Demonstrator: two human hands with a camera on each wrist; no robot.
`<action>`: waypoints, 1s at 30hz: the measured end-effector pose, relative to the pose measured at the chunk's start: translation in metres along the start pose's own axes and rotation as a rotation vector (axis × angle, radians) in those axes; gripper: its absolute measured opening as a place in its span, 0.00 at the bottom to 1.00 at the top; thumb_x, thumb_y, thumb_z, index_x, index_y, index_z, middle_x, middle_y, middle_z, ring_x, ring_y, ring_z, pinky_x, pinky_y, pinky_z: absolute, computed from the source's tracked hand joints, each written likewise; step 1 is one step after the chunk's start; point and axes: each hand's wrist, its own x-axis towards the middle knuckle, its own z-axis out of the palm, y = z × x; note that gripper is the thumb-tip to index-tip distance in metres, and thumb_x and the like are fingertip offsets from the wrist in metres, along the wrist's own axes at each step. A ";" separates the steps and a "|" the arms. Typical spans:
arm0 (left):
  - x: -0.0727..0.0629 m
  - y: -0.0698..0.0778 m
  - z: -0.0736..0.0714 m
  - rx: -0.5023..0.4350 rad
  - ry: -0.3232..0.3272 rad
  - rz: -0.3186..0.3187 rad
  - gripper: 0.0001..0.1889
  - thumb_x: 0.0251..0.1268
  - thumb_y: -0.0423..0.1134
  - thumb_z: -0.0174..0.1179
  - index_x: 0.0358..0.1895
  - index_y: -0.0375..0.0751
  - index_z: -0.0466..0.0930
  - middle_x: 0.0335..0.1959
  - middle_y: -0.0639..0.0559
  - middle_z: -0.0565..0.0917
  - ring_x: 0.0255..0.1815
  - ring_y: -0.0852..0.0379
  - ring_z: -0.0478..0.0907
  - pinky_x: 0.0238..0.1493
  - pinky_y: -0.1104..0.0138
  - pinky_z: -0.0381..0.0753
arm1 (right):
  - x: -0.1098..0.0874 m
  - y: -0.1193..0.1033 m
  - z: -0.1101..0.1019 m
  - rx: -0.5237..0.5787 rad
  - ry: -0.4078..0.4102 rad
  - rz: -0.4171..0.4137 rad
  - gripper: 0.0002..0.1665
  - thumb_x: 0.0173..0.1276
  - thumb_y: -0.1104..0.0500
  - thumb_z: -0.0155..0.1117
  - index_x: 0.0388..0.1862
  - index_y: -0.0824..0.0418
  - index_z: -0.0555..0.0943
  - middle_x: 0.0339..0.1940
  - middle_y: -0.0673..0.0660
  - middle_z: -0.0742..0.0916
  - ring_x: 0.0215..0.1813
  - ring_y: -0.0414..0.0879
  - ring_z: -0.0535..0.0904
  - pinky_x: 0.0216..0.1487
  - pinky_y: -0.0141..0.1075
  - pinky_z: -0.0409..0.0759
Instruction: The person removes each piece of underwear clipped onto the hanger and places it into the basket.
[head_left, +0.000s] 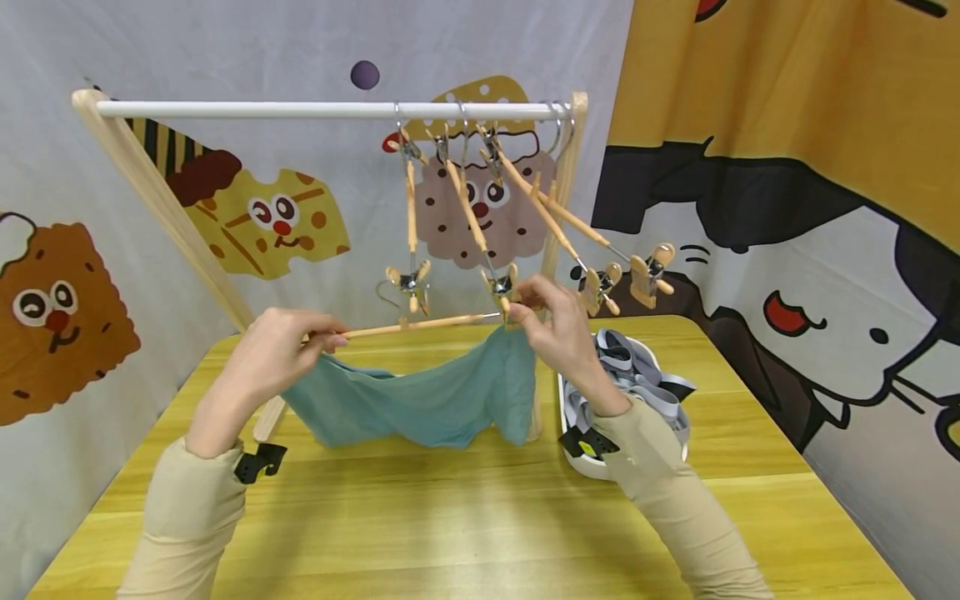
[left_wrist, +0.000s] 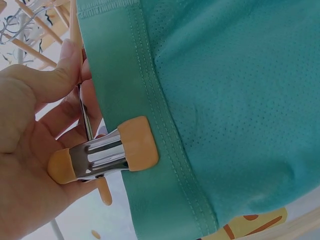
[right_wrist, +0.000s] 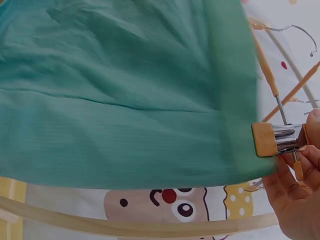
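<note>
I hold a wooden clip hanger [head_left: 420, 323] level above the yellow table [head_left: 480, 517], and a teal garment [head_left: 427, 400] sags from it. My left hand [head_left: 281, 342] grips the hanger's left end. In the left wrist view its clip [left_wrist: 102, 157] is clamped on the teal waistband [left_wrist: 145, 125], with my thumb [left_wrist: 55, 75] on the bar. My right hand [head_left: 551, 321] pinches the right clip [head_left: 504, 287]. The right wrist view shows that clip [right_wrist: 277, 140] at the garment's edge [right_wrist: 235, 110], between my fingers [right_wrist: 300, 165].
Behind the hands stands a wooden rack with a white rail [head_left: 247, 109], several empty clip hangers [head_left: 525, 208] bunched at its right end. A white tray [head_left: 592, 462] of grey-blue garments [head_left: 637, 367] sits on the table at right. Cartoon curtains hang behind.
</note>
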 end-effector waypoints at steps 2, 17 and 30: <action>0.000 0.000 0.000 -0.007 -0.004 -0.004 0.05 0.62 0.31 0.61 0.36 0.40 0.87 0.27 0.48 0.88 0.24 0.58 0.83 0.21 0.72 0.67 | 0.000 0.000 -0.001 -0.001 -0.001 -0.005 0.05 0.61 0.66 0.65 0.35 0.68 0.80 0.29 0.63 0.85 0.33 0.52 0.81 0.40 0.41 0.80; 0.000 0.003 0.002 0.032 -0.011 -0.039 0.05 0.62 0.33 0.61 0.36 0.39 0.87 0.26 0.49 0.87 0.21 0.61 0.78 0.21 0.70 0.68 | -0.002 0.004 0.003 -0.148 -0.038 -0.085 0.05 0.58 0.73 0.54 0.33 0.70 0.76 0.33 0.65 0.83 0.39 0.57 0.80 0.41 0.44 0.81; 0.004 0.008 0.010 0.029 0.059 -0.018 0.06 0.63 0.33 0.61 0.36 0.38 0.87 0.20 0.50 0.85 0.16 0.64 0.72 0.17 0.71 0.65 | -0.007 -0.012 0.040 -0.834 0.135 -0.668 0.19 0.67 0.52 0.59 0.52 0.60 0.80 0.43 0.56 0.86 0.42 0.49 0.81 0.26 0.35 0.77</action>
